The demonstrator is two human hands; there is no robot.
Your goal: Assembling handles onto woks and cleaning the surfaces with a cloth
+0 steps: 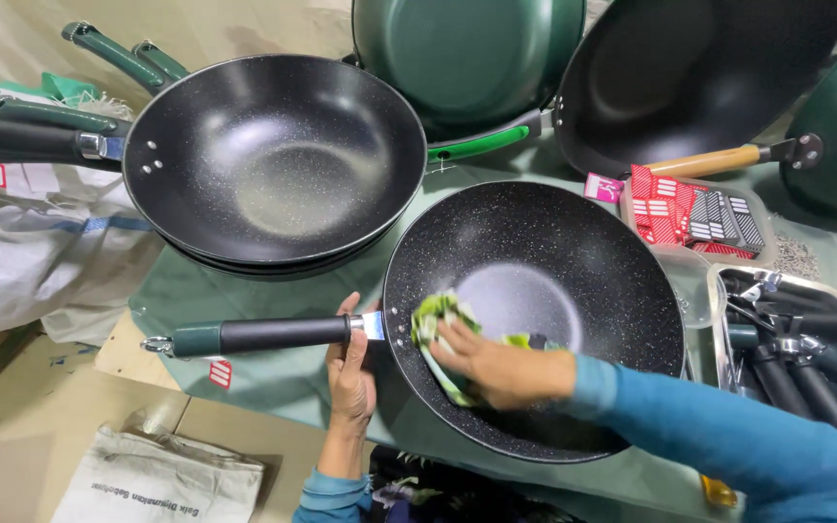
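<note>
**Green-covered bench crowded with speckled pans**

Green cloth is covering the bench, and pale cardboard is showing below its near edge, with a white sack lying on it.

Sitting nearest the person is a black pan, round and deep, its dark coating flecked with pale speckles and shining softly at the centre. Its straight handle is pointing left, black along the grip with a green end and a metal collar at the rim.

The left hand is reaching up from below, its fingers curling around the handle just beside the pan's rim and steadying it. The right hand, in a blue sleeve, is lying inside the pan, fingers pressing together flat on a crumpled green-and-white cloth against the inner wall nearest the handle.

Behind it, a stack of similar pans is resting with green handles pointing left. Further back, a green pan is leaning, and another black pan with a wooden handle is lying to the right. A clear tray of red and grey packets is sitting near a metal tray of spare black handles.
</note>
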